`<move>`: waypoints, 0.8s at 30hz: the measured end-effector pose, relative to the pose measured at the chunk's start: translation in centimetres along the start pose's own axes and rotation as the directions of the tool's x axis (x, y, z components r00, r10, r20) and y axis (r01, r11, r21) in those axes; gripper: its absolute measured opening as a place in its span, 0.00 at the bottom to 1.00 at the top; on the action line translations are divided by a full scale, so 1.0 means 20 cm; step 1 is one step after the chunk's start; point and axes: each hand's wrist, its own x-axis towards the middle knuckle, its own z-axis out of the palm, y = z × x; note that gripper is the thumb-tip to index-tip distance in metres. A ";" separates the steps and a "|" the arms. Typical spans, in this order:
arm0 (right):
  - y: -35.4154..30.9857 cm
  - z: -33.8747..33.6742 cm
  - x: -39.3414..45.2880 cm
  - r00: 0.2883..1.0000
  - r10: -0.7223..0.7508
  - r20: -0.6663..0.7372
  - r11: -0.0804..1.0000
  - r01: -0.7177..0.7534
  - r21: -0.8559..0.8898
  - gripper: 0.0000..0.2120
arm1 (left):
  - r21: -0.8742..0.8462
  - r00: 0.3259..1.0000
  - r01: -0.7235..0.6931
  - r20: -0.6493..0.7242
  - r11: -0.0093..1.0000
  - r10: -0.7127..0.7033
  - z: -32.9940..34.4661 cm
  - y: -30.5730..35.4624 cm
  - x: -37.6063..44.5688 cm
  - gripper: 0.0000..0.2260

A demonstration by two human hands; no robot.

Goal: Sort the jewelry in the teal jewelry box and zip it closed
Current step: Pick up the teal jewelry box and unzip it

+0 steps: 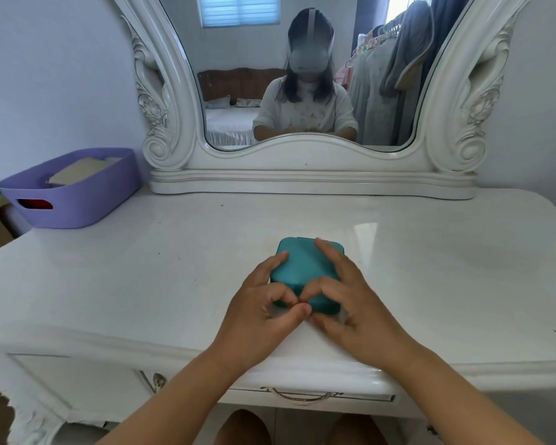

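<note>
The teal jewelry box [305,268] lies with its lid down on the white dressing table [174,268], near the front middle. My left hand [264,303] grips its left front side, thumb and fingers curled at the front corner. My right hand [344,293] lies over its right side, with the index finger stretched along the lid and the thumb pinching at the same front corner. The two thumbs meet there, and the zipper pull is hidden beneath them. No jewelry shows.
A purple plastic basket [74,194] with a flat item inside stands at the back left. A large ornate mirror [302,91] rises along the back edge. A drawer handle [302,395] sits below the front edge.
</note>
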 end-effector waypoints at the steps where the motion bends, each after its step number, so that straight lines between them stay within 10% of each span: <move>1: 0.01 0.01 0.00 1.000 -0.009 0.010 1.000 0.009 0.008 0.11 | -0.029 1.000 -0.005 0.015 1.000 0.005 0.00 -0.01 0.00 0.06; 7: 0.03 0.04 0.05 0.999 -0.029 -0.030 0.996 0.026 -0.081 0.04 | -0.017 0.996 -0.047 0.078 0.999 0.049 -0.04 -0.02 0.01 0.06; 13: 0.04 -0.01 0.07 0.992 -0.110 0.060 0.979 0.118 -0.166 0.06 | 0.168 0.979 -0.163 0.150 0.972 0.139 -0.11 -0.06 0.07 0.29; 24: 0.14 -0.22 -0.04 0.985 -0.151 0.078 0.927 0.169 -0.336 0.04 | -0.011 0.987 -0.131 0.096 0.991 0.131 -0.07 -0.09 0.15 0.15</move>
